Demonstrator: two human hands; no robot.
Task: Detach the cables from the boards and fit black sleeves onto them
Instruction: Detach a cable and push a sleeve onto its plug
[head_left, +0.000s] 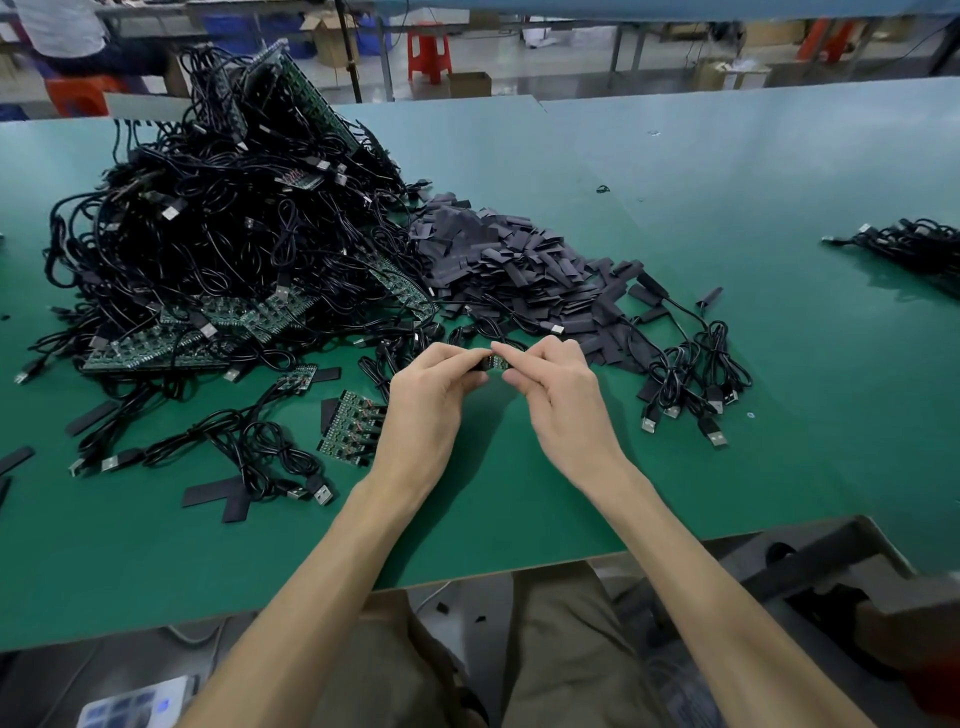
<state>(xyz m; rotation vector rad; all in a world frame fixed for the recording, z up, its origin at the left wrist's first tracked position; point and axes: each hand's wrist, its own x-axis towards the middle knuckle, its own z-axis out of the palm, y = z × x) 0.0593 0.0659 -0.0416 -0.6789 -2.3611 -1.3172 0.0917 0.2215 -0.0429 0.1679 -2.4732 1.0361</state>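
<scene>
Watching from beside the table (727, 374), I see both grips meet above its near middle, just this side of the tangle. The left grip (434, 387) pinches a black piece (480, 366), a sleeve by my guess, between thumb and curled fingers. The right grip (558, 382) pinches the small green board (498, 362) that shows between the two. Both are closed on the same little assembly, held clear of the table. Whether the board's cable runs off behind the fingers I cannot tell.

The board looks feather-light and stiff, a thin sliver with parts on its face. I judge it wants holding by its edges, not squeezing flat or bending. The sleeve looks soft, flat and thin-walled. It will likely close up unless its mouth is pressed open from the sides, and holding it near that mouth should help it feed on straight. The cables look limp, springy in their coils and quick to snag, so they are best taken close to the board end, not by the loop.

Far left rises the heap (218, 223) of cables and boards, and right of it lies the sleeve pile (498, 260). To the right lie loose cables (691, 364), some seemingly sleeved. A panel (353, 423) of boards sits just left of the left grip.
</scene>
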